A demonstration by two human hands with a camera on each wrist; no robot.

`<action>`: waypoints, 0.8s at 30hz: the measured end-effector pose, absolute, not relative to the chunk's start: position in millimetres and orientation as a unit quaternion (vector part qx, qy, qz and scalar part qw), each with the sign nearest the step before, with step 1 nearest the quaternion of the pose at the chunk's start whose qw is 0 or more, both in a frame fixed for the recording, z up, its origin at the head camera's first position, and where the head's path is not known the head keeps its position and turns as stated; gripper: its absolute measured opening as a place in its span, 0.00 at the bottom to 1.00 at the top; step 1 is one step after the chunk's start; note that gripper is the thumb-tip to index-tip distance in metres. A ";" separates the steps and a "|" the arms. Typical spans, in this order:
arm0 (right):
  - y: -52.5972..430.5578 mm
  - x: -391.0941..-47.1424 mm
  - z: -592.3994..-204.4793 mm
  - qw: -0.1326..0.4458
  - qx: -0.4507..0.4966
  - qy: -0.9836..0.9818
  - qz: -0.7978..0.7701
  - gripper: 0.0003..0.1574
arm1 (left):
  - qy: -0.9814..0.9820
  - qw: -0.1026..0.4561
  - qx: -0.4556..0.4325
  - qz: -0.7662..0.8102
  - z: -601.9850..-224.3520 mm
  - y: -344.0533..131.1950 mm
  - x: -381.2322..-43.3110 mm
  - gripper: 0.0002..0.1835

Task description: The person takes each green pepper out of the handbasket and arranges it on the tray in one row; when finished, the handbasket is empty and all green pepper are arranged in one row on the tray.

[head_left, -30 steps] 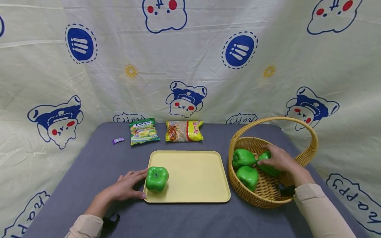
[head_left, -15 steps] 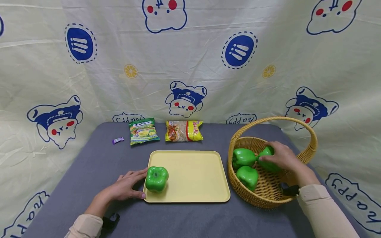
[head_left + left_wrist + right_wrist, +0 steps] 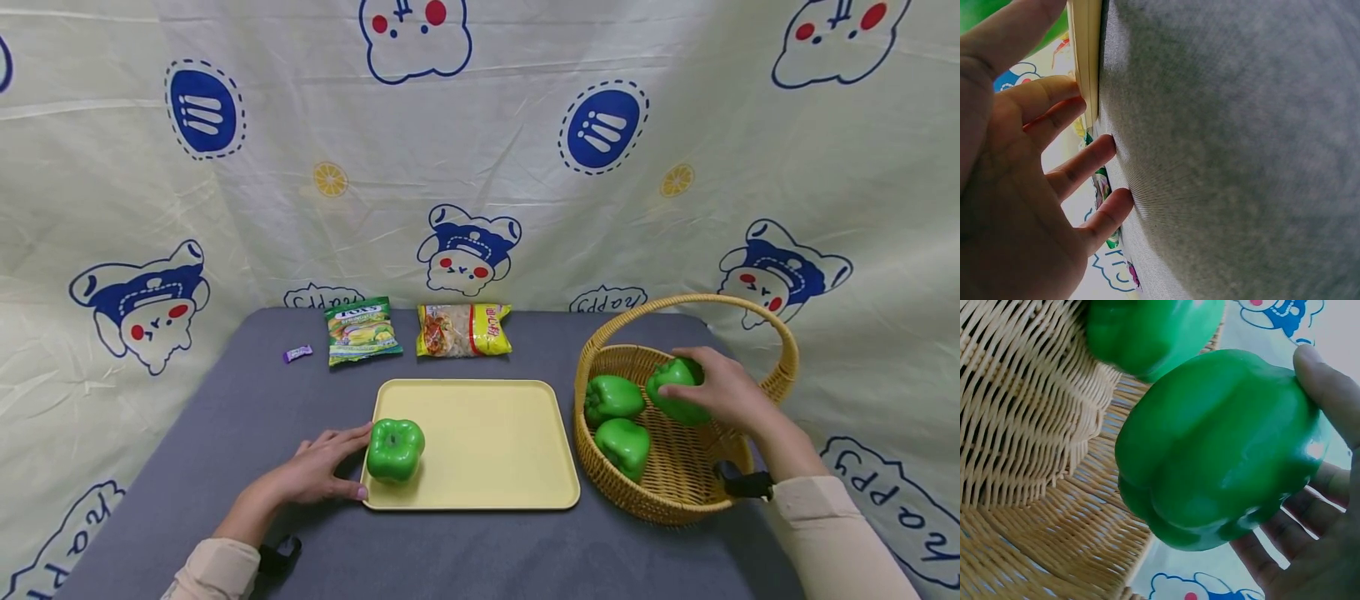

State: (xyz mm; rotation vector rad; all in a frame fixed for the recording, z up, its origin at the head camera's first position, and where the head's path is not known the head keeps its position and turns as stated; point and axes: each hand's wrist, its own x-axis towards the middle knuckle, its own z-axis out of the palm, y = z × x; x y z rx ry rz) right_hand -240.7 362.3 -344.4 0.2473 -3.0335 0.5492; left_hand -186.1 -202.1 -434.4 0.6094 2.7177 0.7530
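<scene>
My right hand [image 3: 716, 387] grips a green bell pepper [image 3: 678, 392] in the wicker basket [image 3: 667, 508], thumb on one side and fingers curled round the other. In the right wrist view this bell pepper [image 3: 1216, 450] fills the middle, close to the woven wall. Two more green bell peppers, an upper one [image 3: 613, 400] and a lower one [image 3: 624, 448], lie at the basket's left side. My left hand [image 3: 322, 471] touches the left edge of the pale yellow tray [image 3: 487, 450] with fingers spread. On the tray's left end stands another green bell pepper [image 3: 395, 451].
Behind the tray lie a green snack bag [image 3: 363, 332], a yellow and red food packet [image 3: 465, 331] and a small purple wrapped candy [image 3: 297, 354]. The basket's tall handle [image 3: 783, 350] arches over its opening. A printed cloth [image 3: 480, 125] hangs behind the grey table.
My right hand has closed round the bell pepper in the basket and raised it slightly, shifting up and to the right. The left hand and tray have stayed still.
</scene>
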 end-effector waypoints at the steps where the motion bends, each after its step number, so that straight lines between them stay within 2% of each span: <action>1: 361.7 -239.0 -343.0 0.026 0.080 -0.981 0.177 0.55 | 0.934 0.128 0.210 0.259 -434.2 -202.1 -186.2 0.46; 24: 329.6 -190.7 -323.5 0.131 0.141 -0.962 0.194 0.46 | 0.934 0.110 0.222 0.256 -435.2 -202.0 -185.3 0.45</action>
